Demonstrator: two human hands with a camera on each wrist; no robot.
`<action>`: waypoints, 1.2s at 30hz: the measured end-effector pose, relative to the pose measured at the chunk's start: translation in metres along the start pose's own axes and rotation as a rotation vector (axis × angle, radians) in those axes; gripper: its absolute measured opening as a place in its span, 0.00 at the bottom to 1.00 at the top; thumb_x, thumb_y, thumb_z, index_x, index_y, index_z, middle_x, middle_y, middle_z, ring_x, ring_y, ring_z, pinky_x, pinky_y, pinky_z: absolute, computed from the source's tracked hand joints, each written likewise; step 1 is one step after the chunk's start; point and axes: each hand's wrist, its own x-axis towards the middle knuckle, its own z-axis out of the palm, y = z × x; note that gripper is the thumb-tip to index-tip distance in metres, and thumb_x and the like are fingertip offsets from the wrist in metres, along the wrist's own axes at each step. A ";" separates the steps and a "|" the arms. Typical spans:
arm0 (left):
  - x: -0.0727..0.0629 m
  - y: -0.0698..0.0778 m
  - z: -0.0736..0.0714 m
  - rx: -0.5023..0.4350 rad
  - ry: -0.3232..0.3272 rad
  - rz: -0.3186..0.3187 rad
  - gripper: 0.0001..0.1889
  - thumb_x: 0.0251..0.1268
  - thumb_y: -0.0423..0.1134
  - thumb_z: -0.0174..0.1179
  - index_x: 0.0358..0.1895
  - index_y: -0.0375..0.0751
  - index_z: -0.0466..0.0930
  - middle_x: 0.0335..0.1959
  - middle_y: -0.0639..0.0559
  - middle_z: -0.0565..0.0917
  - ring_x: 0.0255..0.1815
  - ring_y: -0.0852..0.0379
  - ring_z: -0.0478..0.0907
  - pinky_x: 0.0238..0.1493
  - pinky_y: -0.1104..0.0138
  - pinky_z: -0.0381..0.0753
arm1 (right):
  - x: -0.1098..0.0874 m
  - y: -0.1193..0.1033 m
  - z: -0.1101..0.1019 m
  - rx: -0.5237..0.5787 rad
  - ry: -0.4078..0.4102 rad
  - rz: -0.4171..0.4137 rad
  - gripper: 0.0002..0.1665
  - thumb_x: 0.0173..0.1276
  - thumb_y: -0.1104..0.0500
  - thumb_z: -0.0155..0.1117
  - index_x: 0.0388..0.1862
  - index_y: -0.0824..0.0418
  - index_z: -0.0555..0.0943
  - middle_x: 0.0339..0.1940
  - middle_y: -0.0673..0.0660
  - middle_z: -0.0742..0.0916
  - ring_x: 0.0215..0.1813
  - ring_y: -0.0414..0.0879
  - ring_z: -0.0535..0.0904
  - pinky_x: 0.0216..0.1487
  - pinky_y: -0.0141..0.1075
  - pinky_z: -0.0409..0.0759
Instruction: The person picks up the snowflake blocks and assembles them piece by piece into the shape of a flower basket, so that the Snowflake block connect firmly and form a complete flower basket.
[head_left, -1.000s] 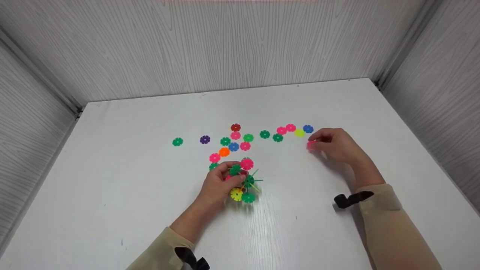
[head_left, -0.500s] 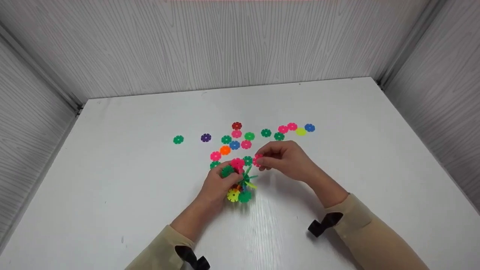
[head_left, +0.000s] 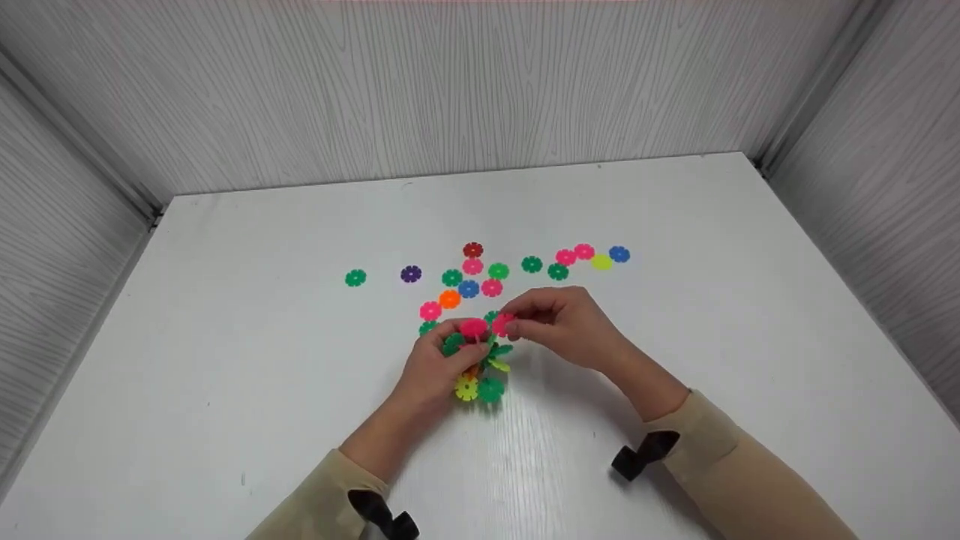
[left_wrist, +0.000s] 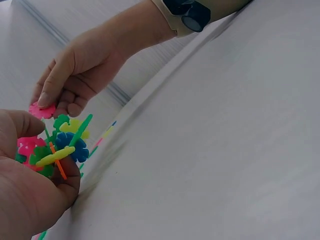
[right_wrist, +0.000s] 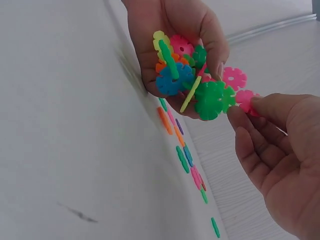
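Note:
My left hand [head_left: 439, 367] grips a cluster of interlocked notched plastic discs in green, yellow, pink, orange and blue. A blue disc [right_wrist: 175, 79] and a green disc [right_wrist: 210, 100] of that cluster show well in the right wrist view. Between thumb and fingertips my right hand [head_left: 566, 326] pinches a single pink disc [head_left: 504, 325]. In the left wrist view that pink disc [left_wrist: 42, 110] is right at the upper edge of the cluster, and the right wrist view shows it beside a green disc. Part of the cluster is hidden behind my left thumb and fingers.
Loose discs lie flat on the white table [head_left: 225, 360] beyond my hands, among them a purple disc [head_left: 411, 274], an orange disc [head_left: 449, 299] and a dark red disc [head_left: 472, 250]. A blue disc [head_left: 619, 254] ends the row at right. Grey wood-grain panels [head_left: 450, 90] border the table.
My right hand has come leftward from the table's right side with the pink disc, up to the cluster. My left hand has turned the cluster slightly while staying in place.

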 end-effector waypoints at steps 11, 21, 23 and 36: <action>-0.002 0.003 0.002 0.038 0.052 0.017 0.24 0.68 0.43 0.74 0.64 0.45 0.80 0.58 0.50 0.83 0.65 0.50 0.77 0.59 0.62 0.85 | -0.001 0.001 0.006 -0.160 0.087 -0.077 0.08 0.71 0.55 0.77 0.48 0.52 0.93 0.40 0.42 0.92 0.39 0.40 0.86 0.41 0.42 0.88; -0.006 0.008 0.006 0.047 0.097 0.032 0.24 0.67 0.42 0.76 0.62 0.43 0.82 0.57 0.49 0.84 0.63 0.50 0.78 0.56 0.63 0.86 | -0.003 -0.001 0.006 -0.176 0.072 -0.089 0.07 0.70 0.55 0.77 0.46 0.51 0.93 0.36 0.41 0.92 0.33 0.42 0.84 0.34 0.34 0.83; -0.007 0.009 0.007 0.049 0.093 0.032 0.24 0.67 0.42 0.76 0.62 0.43 0.82 0.57 0.50 0.84 0.64 0.50 0.77 0.56 0.63 0.87 | -0.003 -0.001 0.006 -0.172 0.061 -0.090 0.07 0.70 0.55 0.77 0.46 0.52 0.93 0.35 0.41 0.92 0.32 0.43 0.83 0.32 0.32 0.82; -0.004 0.005 0.001 0.068 -0.073 0.071 0.30 0.67 0.43 0.75 0.70 0.45 0.76 0.63 0.50 0.81 0.69 0.50 0.74 0.61 0.62 0.84 | 0.001 0.005 0.002 -0.141 0.024 -0.068 0.08 0.71 0.55 0.77 0.48 0.50 0.93 0.39 0.42 0.92 0.37 0.43 0.84 0.39 0.34 0.82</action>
